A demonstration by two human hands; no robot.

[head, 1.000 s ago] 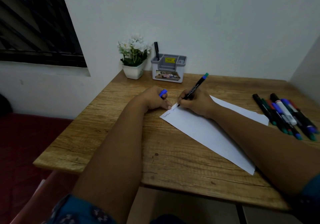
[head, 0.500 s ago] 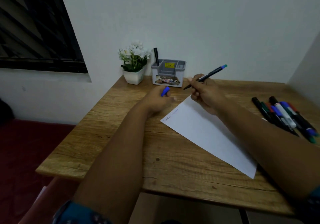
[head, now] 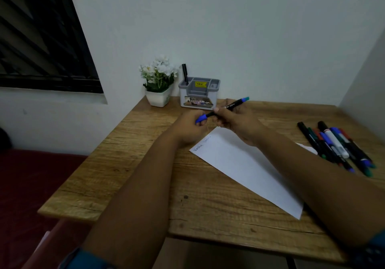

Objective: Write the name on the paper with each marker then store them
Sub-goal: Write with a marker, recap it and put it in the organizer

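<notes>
With two faint names apparently written on the paper (head: 245,164), one marker (head: 229,107) pinched in the right hand (head: 235,122) is being capped, the blue cap (head: 201,119) gripped by the left hand (head: 187,127), while one pen (head: 185,73) is stored in the holder (head: 199,93) and many markers (head: 337,145) are left at the right.

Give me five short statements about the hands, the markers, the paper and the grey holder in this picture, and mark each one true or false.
1. The right hand holds a black marker with a teal end. True.
2. The left hand is empty. False: it holds a blue marker cap at the marker's tip.
3. The white sheet of paper is blank. False: handwriting shows near its far left corner.
4. One black marker stands in the grey desk organiser. True.
5. The group of loose markers lies left of the paper. False: it lies to the right, on the wooden table.
</notes>
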